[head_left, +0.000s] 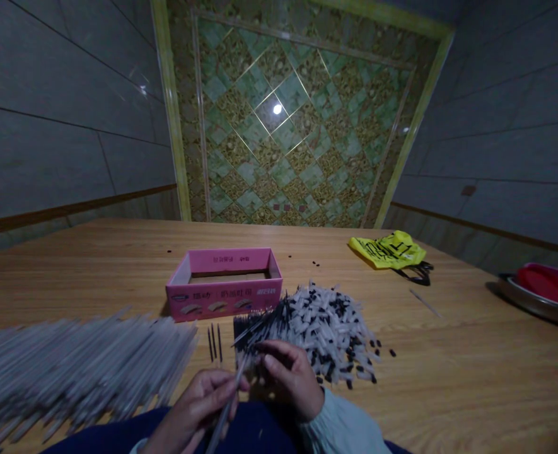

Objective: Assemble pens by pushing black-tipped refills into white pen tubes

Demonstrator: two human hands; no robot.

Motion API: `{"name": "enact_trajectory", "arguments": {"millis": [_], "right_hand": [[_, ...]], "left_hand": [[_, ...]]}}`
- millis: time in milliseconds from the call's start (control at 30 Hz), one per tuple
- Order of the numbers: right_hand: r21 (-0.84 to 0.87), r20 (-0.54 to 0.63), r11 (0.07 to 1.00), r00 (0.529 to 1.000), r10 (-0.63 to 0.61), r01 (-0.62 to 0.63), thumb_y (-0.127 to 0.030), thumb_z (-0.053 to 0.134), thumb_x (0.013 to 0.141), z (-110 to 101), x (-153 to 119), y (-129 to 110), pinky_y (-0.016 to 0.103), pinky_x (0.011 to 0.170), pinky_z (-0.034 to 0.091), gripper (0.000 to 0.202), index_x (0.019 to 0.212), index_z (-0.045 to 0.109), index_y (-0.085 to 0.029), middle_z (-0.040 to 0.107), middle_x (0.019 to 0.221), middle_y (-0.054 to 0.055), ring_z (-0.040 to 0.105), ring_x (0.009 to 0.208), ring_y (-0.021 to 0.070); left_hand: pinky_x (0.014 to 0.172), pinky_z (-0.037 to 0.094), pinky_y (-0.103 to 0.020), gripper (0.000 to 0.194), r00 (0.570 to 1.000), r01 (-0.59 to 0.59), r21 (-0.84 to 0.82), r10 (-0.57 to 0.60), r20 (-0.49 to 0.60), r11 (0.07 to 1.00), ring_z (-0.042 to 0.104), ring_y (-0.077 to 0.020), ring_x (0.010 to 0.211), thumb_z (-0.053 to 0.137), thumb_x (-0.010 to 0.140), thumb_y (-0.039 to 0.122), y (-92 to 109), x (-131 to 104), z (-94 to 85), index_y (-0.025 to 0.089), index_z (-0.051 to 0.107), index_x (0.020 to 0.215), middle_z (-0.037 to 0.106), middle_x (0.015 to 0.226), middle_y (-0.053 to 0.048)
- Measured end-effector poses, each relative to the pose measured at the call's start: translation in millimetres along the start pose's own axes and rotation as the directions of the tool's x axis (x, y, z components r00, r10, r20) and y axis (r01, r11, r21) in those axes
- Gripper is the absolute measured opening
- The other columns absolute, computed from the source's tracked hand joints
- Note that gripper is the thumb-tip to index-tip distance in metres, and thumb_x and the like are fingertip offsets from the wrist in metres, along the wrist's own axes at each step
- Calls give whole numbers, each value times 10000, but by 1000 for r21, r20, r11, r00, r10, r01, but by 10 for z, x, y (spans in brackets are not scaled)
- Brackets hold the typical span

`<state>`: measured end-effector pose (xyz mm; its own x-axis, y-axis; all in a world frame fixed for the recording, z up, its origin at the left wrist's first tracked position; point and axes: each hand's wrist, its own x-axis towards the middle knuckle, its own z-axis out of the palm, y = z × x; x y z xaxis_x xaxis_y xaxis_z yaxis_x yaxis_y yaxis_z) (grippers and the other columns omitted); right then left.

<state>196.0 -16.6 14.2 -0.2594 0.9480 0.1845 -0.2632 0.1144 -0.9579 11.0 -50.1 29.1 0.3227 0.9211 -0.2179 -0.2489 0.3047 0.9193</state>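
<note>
My left hand point(203, 403), low in the middle of the head view, is closed around a slim greyish pen barrel point(222, 421) that slants up toward my right hand. My right hand point(294, 373) is beside its upper end, with curled fingers close together; whatever lies between the fingertips is too dark to make out. Just beyond my hands lie thin dark pen refills point(264, 328), bunched against a heap of small clear and black caps point(328, 325). To the left spreads a large pile of clear pen barrels point(80, 366). Three dark-tipped pieces point(215, 340) lie side by side between that pile and the refills.
A pink open-topped cardboard box point(224, 296) stands behind the refills. Farther right are a yellow bag point(389, 249) with black straps, a single thin stick point(425, 302) and a metal-rimmed basin point(538, 302) with red things inside. A tiled wall point(283, 157) rises behind the wooden table point(472, 378).
</note>
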Motion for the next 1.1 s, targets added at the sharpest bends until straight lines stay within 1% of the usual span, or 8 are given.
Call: {"name": "enact_trajectory", "arguments": {"millis": [100,233,367,500,600,700,933,1100], "right_hand": [[38,102,999,995,-1,-3,-442,683,721,-37,7,-28,239,559,456,388,980,691,-153,653,775,59,594,579,121],[20,116,1000,993,-8,6,-424,716,685,-26,-4,-28,236,535,452,325,829,716,-133,625,721,44,594,548,120],[-40,75,998,996,44,-41,-504,725,627,6,-8,-4,198,433,369,391,647,637,-124,536,526,-13,481,435,86],[-240,38,969,998,-44,52,-559,613,723,8,-18,-36,187,432,252,505,479,504,-131,340,451,-55,316,447,54],[-231,48,970,997,-62,71,-582,563,753,4,-28,-65,197,474,300,480,622,599,-123,472,553,-15,391,509,77],[-185,45,982,998,-39,47,-554,630,707,6,-32,-56,206,482,341,426,758,638,-131,561,635,10,453,513,90],[-290,46,955,998,-45,56,-506,617,746,-8,-35,-3,186,461,280,433,552,555,-124,419,488,-40,373,482,62],[-22,178,991,975,132,-130,-481,711,651,-3,-50,4,188,382,336,401,818,580,-141,576,538,-8,479,386,89]], "left_hand": [[351,307,-172,345,989,85,63,-92,114,994,409,-48,340,683,662,468,-55,6,1,144,664,778,559,489,11],[344,287,-168,371,976,94,107,-113,186,990,408,-47,336,680,652,496,-79,2,1,148,656,777,548,466,22],[344,279,-174,404,976,82,160,-111,185,984,413,-53,341,693,622,516,-61,-28,36,145,658,777,560,467,19],[347,278,-179,395,987,72,185,-96,127,980,425,-57,344,695,623,511,-50,-54,65,147,656,769,577,481,14],[344,265,-182,374,993,61,169,-78,92,984,415,-55,335,696,627,499,-52,-53,65,154,649,761,572,477,22],[349,260,-182,371,993,58,153,-73,91,987,398,-50,335,697,625,494,-63,-41,56,148,650,751,559,464,25],[349,271,-180,401,989,70,205,-95,115,976,406,-61,347,701,600,519,-104,-16,57,147,662,744,553,451,17],[349,285,-177,443,991,53,205,-77,111,977,413,-53,335,658,637,550,-77,24,70,132,676,784,561,481,6]]}}
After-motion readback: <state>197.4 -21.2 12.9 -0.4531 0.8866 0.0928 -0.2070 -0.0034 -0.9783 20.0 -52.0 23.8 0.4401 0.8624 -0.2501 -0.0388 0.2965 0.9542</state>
